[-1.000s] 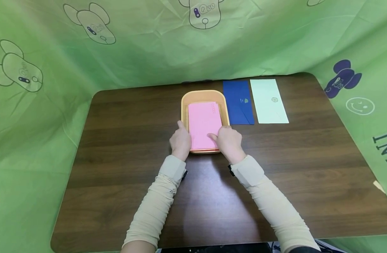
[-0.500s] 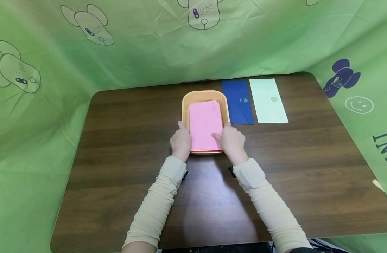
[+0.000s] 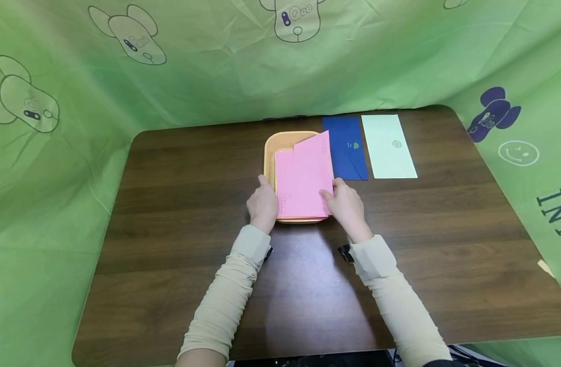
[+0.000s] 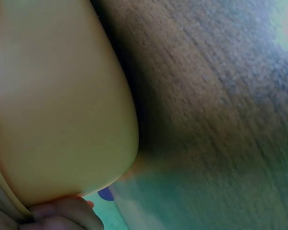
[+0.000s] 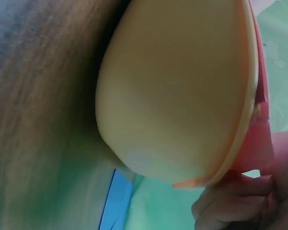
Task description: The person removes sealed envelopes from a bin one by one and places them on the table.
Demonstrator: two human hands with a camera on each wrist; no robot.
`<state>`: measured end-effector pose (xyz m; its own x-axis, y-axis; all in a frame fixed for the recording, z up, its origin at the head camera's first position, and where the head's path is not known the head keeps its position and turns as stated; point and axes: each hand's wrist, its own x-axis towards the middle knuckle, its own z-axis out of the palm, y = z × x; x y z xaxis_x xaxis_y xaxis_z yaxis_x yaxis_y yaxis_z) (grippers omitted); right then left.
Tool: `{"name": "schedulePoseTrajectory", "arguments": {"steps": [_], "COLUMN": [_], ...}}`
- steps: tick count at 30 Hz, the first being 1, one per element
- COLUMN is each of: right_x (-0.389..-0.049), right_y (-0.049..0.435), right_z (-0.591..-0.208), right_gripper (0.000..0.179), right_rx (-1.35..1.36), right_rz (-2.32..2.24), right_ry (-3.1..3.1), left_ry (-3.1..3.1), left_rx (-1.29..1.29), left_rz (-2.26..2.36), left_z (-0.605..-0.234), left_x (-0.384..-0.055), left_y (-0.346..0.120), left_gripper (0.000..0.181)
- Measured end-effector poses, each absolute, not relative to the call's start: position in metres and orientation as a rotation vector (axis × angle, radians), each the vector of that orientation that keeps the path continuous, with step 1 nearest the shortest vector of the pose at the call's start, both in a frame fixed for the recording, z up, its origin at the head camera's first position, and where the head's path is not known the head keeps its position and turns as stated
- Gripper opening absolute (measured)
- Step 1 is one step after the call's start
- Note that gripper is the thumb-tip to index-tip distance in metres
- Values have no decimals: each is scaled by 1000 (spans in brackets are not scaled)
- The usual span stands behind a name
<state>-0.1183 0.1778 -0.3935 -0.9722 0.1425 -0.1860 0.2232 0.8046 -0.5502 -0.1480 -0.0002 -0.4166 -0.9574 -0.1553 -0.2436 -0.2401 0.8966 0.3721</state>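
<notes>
A yellow tray (image 3: 270,145) holds a stack of pink envelopes (image 3: 284,165), with a red edge showing beneath them at the near end. My left hand (image 3: 263,205) grips the tray's left side; the left wrist view catches its curled fingers (image 4: 69,213) at the tray rim. At the tray's right side, my right hand (image 3: 348,208) pinches the top pink envelope (image 3: 312,176) by its right edge. That envelope is turned askew and reaches over the tray's right rim. In the right wrist view its edge (image 5: 257,148) shows reddish between thumb and fingers.
A blue envelope (image 3: 345,148) lies just right of the tray, partly overlapped in the head view. Beyond it is a pale mint envelope (image 3: 389,147). All rest on a dark wooden table (image 3: 179,204), with a green printed curtain (image 3: 216,76) behind and at both sides.
My right hand has moved right and pulled the top pink envelope rightward, tilting it away from the stack. My left hand and the tray have stayed almost in place.
</notes>
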Motion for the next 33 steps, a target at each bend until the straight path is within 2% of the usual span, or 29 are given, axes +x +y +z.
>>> {"name": "schedulePoseTrajectory", "arguments": {"steps": [7, 11, 16, 23, 33], "right_x": [-102, -86, -64, -40, -14], "right_y": [200, 219, 247, 265, 272], "right_z": [-394, -394, -399, -409, -419], "right_gripper": [25, 24, 26, 20, 34], "right_rx": [420, 583, 773, 873, 741], "right_rz": [-1235, -1559, -1728, -1622, -1280], "right_ry": [2890, 2753, 2594, 2565, 2537], "left_ry": [2837, 2827, 2837, 2841, 2815], "left_rx": [-310, -306, -288, -282, -290], "left_rz": [599, 601, 599, 609, 622], "left_z": [-419, -418, -418, -420, -419], "left_x": [-148, -148, -149, -149, -150], "left_y": [1, 0, -1, -2, -3], "left_gripper": [24, 25, 25, 23, 24]}}
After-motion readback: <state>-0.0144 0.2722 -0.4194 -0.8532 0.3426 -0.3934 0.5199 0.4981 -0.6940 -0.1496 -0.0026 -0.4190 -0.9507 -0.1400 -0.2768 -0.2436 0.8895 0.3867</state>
